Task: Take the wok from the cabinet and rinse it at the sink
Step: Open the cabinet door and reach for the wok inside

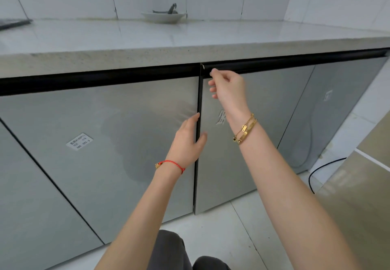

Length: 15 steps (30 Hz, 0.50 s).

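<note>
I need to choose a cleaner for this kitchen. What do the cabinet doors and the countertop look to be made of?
Cabinet doors: probably brushed stainless steel or metal-faced panel, grey and satin, with blurred reflections. Countertop: likely polished stone or quartz, pale and glossy, with a speckled front edge.

Bowl (163, 16) sitting on countertop (190, 35), at its back against the wall; cabinet doors (95, 143) standing below; cable (320, 168) lying on floor at right.
</note>
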Available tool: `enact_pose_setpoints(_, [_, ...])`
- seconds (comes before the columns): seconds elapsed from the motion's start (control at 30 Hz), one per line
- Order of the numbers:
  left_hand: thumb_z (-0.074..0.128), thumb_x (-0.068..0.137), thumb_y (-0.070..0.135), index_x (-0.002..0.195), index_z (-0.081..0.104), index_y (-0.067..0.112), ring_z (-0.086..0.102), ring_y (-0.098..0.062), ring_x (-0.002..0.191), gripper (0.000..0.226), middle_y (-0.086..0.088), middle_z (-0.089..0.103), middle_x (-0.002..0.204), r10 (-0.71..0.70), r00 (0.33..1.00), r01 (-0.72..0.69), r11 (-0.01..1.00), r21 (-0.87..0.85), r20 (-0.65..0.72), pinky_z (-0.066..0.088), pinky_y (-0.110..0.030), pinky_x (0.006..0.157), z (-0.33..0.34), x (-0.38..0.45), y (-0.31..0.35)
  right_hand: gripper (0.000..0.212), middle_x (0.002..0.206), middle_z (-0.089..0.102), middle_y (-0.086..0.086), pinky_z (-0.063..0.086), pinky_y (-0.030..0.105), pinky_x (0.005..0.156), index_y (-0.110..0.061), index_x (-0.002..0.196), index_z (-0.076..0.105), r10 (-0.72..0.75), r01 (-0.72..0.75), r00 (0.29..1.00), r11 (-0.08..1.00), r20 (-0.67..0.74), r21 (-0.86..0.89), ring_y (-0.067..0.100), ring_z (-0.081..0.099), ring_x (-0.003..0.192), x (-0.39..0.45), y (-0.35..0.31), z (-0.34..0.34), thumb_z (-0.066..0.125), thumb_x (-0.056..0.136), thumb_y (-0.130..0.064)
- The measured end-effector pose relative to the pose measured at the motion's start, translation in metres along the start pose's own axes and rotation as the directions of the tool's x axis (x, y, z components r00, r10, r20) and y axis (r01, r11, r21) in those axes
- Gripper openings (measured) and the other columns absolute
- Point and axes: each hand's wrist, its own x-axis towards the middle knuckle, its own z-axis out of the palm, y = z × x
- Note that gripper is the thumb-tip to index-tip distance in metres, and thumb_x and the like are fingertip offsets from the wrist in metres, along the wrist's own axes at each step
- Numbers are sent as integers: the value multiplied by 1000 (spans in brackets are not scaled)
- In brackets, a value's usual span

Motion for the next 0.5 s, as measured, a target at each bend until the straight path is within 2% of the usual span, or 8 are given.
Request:
enact_pose_setpoints(0.1, [56, 94, 16, 144, 41, 9, 49, -23, 130, 53, -6, 53, 139, -17, 1000, 16, 1000, -21, -19, 41, -36, 104, 1, 3, 0, 18, 67, 65, -5, 49, 24, 62, -11, 86, 68, 11, -11, 1000, 1000, 29, 19, 5, 56, 57, 1, -6, 4, 56, 95, -21])
enact_pose_setpoints(0.27, [52, 95, 14, 143, 43, 12, 52, -19, 124, 49, -5, 54, 134, -19, 999, 16, 998, -62, -50, 44, -35, 103, 3, 2, -1, 21, 68, 65, -1, 47, 16, 52, -3, 90, 72, 93, -97, 995, 981, 32, 169, 7, 56, 58, 1, -12, 5, 57, 95, -17])
enact_pose_setpoints(0.4, [44, 96, 7, 141, 45, 12, 55, -18, 120, 45, -3, 57, 130, -23, 998, 16, 994, -111, -63, 45, -38, 102, 3, -1, -3, 18, 67, 63, -1, 50, 18, 56, -7, 77, 69, 162, -168, 986, 954, 46, 247, 9, 57, 61, -2, -14, 4, 65, 92, -18])
enact_pose_setpoints(0.5, [46, 98, 10, 139, 48, 11, 55, -15, 116, 41, -4, 58, 125, -22, 998, 15, 992, -128, -52, 45, -33, 102, 0, -4, 0, 21, 64, 61, 0, 50, 20, 59, -6, 73, 69, 166, -168, 986, 960, 28, 223, 10, 56, 60, -8, -18, -1, 68, 90, -19])
